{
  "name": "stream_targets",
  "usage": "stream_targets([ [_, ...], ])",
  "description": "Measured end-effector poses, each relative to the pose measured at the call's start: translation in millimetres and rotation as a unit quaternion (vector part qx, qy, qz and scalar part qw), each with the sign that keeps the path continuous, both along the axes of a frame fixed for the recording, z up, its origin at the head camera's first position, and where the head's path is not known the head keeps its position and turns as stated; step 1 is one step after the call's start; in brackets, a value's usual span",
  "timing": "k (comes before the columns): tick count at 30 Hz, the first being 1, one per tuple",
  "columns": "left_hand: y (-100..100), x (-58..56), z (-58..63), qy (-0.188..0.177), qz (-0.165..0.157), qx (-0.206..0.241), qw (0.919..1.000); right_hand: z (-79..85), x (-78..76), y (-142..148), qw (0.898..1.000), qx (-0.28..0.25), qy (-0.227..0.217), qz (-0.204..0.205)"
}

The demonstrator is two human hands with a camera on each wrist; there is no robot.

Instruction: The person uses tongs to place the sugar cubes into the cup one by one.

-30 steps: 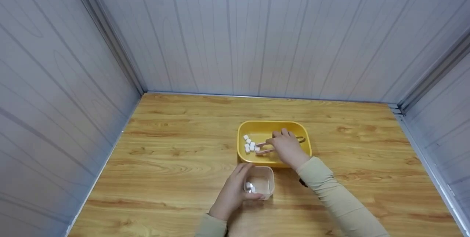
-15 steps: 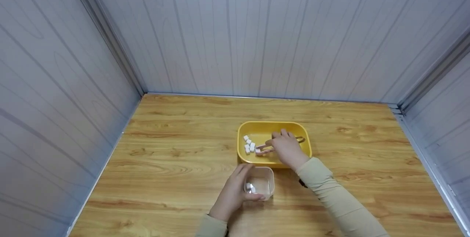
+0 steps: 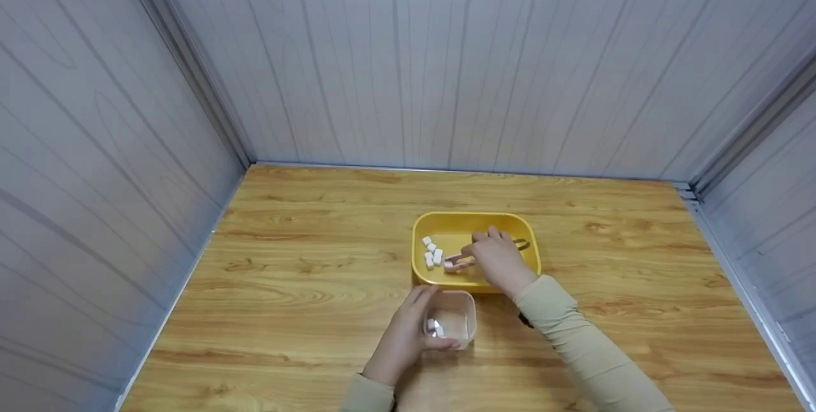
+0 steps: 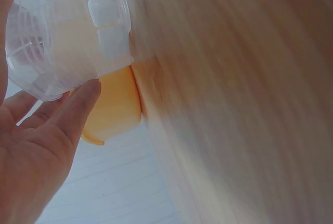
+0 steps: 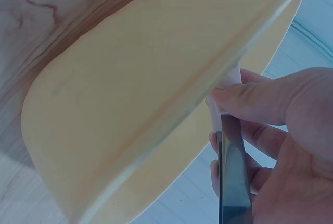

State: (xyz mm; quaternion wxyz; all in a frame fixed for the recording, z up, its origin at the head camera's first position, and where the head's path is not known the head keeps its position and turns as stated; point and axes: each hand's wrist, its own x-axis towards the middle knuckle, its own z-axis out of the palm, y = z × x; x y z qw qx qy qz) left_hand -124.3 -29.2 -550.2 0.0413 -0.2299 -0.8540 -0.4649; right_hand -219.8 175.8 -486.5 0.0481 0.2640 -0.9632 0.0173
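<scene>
white cube between metal tongs

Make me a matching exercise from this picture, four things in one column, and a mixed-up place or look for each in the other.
Things:
1. Tongs
2. Table
3. Tub
4. Tray

Places or looks:
A. Held by the left hand
B. Bright yellow
C. Held by the right hand
D. Wood-grained

Pairs: 1-C, 2-D, 3-A, 4-B
</scene>
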Motion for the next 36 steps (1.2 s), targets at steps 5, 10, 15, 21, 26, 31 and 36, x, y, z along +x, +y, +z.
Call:
stream_targets([
  [5, -0.4, 0.3, 0.2, -0.012, 0.000, 0.000, 0.9999, -0.9, 0.1, 0.5, 1.000, -0.003, 0.006, 0.003],
  [10, -0.3, -0.1, 2.0, -0.023, 0.002, -0.006, 0.9997, -1.8, 0.1, 1.8, 1.000, -0.014, 0.007, 0.005],
  [15, -0.7, 0.5, 2.1, -0.019, 0.001, -0.010, 0.9998, -0.8, 0.5, 3.8, 1.000, -0.013, 0.002, 0.008],
  [21, -1.6, 1.3, 1.5, 0.008, -0.008, -0.005, 0.9999, 1.7, 1.4, 6.1, 1.000, -0.004, -0.007, -0.001],
  [26, -0.8, 1.0, 1.1, 0.008, -0.004, -0.006, 0.9999, 4.7, 3.6, 6.9, 1.000, -0.006, -0.023, -0.012],
  [31, -0.6, 1.6, 1.0, -0.007, 0.001, -0.008, 0.9999, 7.9, 6.4, 7.3, 0.999, -0.014, -0.027, -0.017],
  [36, -0.1, 2.0, 2.2, -0.015, 0.000, -0.008, 0.9999, 14.8, 10.0, 8.4, 1.000, -0.019, -0.017, -0.015],
])
